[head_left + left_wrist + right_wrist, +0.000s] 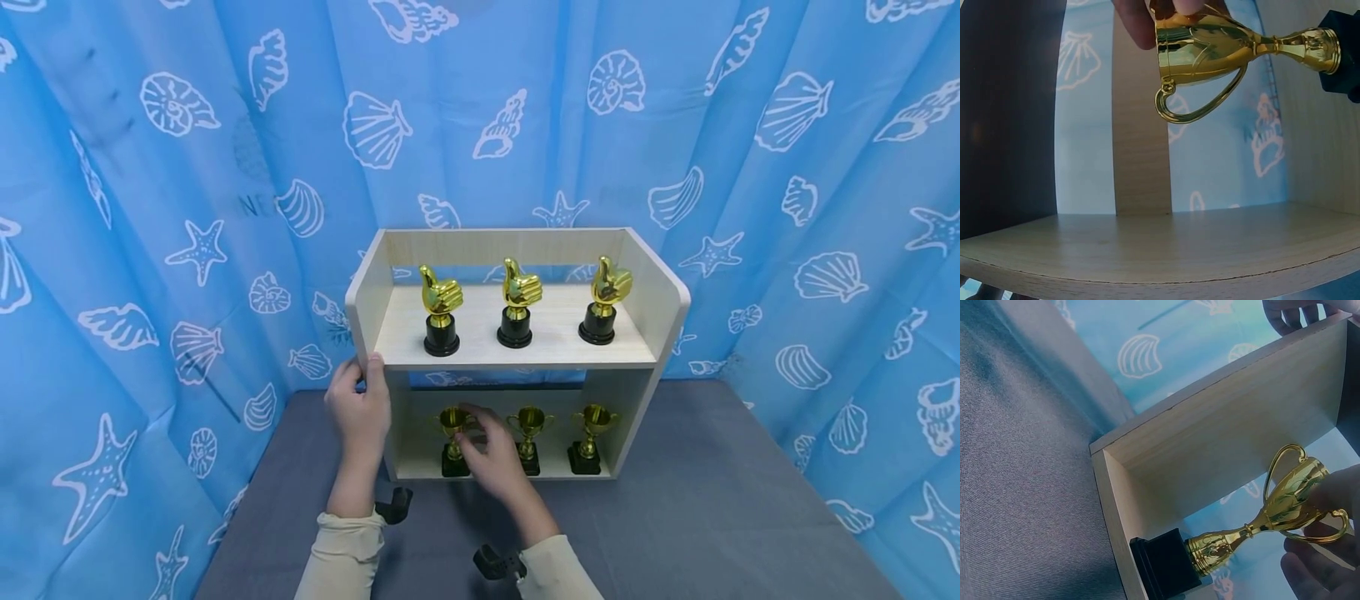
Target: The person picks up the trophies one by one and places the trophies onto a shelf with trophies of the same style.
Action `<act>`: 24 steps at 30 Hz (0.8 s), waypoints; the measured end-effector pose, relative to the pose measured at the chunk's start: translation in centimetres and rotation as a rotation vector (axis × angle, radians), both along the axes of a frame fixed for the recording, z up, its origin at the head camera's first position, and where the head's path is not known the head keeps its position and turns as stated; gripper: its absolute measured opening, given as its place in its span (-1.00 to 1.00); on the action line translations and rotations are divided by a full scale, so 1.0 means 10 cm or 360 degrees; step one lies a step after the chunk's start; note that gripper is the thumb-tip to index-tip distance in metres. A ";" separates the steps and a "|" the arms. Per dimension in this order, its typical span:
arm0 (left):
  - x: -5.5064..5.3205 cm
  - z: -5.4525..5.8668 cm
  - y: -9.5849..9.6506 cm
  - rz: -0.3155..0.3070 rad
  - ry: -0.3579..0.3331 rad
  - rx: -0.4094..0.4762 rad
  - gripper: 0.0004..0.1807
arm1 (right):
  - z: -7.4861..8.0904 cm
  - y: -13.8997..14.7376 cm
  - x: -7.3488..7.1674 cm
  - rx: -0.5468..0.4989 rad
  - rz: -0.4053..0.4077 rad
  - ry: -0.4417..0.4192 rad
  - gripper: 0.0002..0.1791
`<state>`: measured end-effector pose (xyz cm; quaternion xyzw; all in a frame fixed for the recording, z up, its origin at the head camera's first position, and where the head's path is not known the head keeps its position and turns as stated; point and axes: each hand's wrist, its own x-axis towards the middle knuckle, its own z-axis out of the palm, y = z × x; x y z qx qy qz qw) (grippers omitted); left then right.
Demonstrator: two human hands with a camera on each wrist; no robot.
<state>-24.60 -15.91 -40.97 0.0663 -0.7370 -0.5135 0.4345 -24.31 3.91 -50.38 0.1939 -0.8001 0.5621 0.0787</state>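
Note:
My left hand (362,404) grips the left side panel of a pale two-tier wooden shelf (517,367), its thumb by the front edge. In the lower tier, my right hand (493,454) holds the leftmost gold trophy cup (453,421) by its bowl. This cup (1291,497) has two curled handles and a square black base (1169,562), which stands at the shelf's front edge. Two like cups, a middle one (530,423) and a right one (595,421), stand beside it. In the left wrist view, fingertips (1141,25) lie against the cup's bowl (1204,53).
Three gold thumbs-up trophies, a left one (441,308), a middle one (517,300) and a right one (606,296), stand on round black bases in the upper tier. The shelf rests on a grey cloth-covered table (712,500). Blue seashell-print curtains (480,108) hang behind.

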 end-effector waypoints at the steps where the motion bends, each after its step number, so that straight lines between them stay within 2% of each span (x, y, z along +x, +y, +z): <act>1: 0.00 0.00 0.00 -0.0002 0.0001 0.0002 -0.52 | 0.00 0.00 0.00 0.0004 -0.0006 0.0002 -0.47; 8: 0.00 -0.01 0.01 -0.0007 0.0003 0.0005 -0.52 | 0.03 0.03 0.02 0.0050 -0.0084 0.0045 -0.50; 16: 0.01 0.00 0.02 -0.0012 0.0015 0.0002 -0.53 | 0.09 0.05 0.04 0.0089 -0.0116 0.0082 -0.53; 24: 0.01 -0.01 0.02 0.0012 -0.0016 0.0001 -0.52 | 0.18 0.08 0.07 0.0170 -0.0151 0.0214 -0.53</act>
